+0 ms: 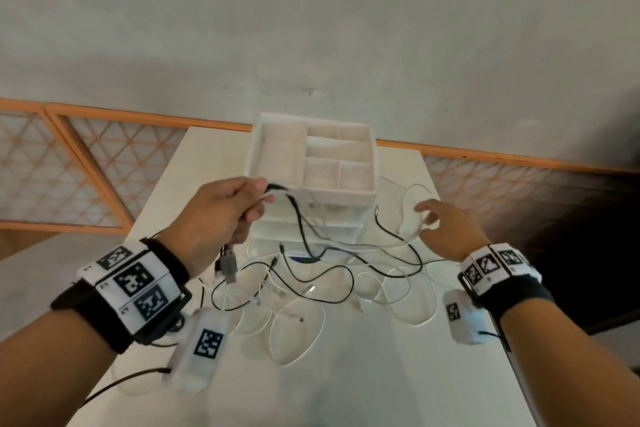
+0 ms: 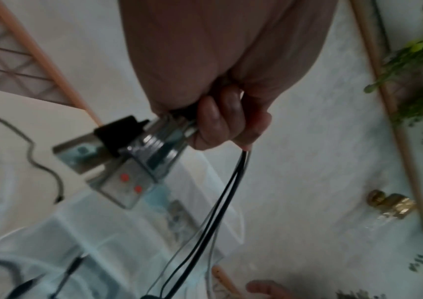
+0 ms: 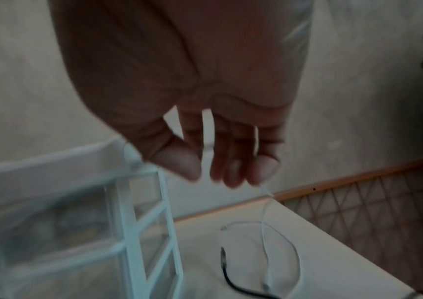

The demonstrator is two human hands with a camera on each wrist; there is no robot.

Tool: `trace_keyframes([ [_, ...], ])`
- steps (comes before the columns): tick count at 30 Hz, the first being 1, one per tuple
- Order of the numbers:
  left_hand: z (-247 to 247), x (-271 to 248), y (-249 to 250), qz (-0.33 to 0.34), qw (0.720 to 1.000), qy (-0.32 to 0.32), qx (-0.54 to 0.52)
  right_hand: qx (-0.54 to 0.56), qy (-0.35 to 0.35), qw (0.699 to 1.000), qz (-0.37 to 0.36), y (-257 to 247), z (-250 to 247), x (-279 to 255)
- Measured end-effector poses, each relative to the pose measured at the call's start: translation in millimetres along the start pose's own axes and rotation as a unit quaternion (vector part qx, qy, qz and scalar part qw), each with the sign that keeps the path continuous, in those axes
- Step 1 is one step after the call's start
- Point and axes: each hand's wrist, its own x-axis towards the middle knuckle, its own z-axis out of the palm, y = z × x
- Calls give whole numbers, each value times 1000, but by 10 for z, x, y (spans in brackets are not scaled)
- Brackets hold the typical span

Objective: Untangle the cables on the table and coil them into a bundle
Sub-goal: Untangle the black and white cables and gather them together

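White table [image 1: 346,374]: stands against a grey wall, with orange-framed lattice panels to either side. It carries all items below.

White drawer organiser [image 1: 311,191]: sits at the far middle of the table. Its open top tray is split into one long compartment on the left and several smaller ones on the right; nothing can be made out in any of them. Below the tray are clear drawer fronts; their contents cannot be made out.

Cables [image 1: 311,274]: a loose tangle of thin black and white leads lies spread on the table in front of the organiser, crossing one another in open loops, with several small connector ends showing. One black lead rises from the heap to the left hand. White loops [image 3: 277,248] lie to the right of the organiser, beside a black connector end.

Left hand [image 1: 214,218]: raised in front of the organiser, fingers [image 2: 220,121] curled tight round black and white leads; metal USB plugs [image 2: 133,161] hang out below the fist.

Right hand [image 1: 446,229]: held above the table to the right of the organiser, fingers slack and spread. The right wrist view is blurred; a thin white strand runs by the fingertips [image 3: 264,170], contact uncertain.
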Motion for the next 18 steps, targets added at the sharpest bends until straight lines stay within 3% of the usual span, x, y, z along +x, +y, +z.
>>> trace_keyframes([
  [2,126,4,172,48,999,-23,10,27,-70,997,-1,-177,-149,-100],
  [3,216,19,247,70,997,-35,22,95,-81,992,-33,-342,-232,-164],
  [6,580,49,413,121,987,-86,67,309,-72,938,-138,-953,-326,-403],
  [8,768,9,514,162,976,-127,72,267,-51,951,-149,-1151,-160,-410],
  [11,663,-66,597,198,965,-167,35,54,-73,995,-46,-857,55,-152],
  [13,406,-87,555,166,967,-170,95,86,-54,994,43,-546,7,48],
  [14,278,-106,498,120,964,-166,167,155,-6,986,61,-454,-64,127],
  [16,99,-124,289,10,928,-183,325,250,156,955,33,-361,-201,252],
  [18,33,-71,-57,-45,878,-205,431,232,232,944,-41,-426,-267,274],
])
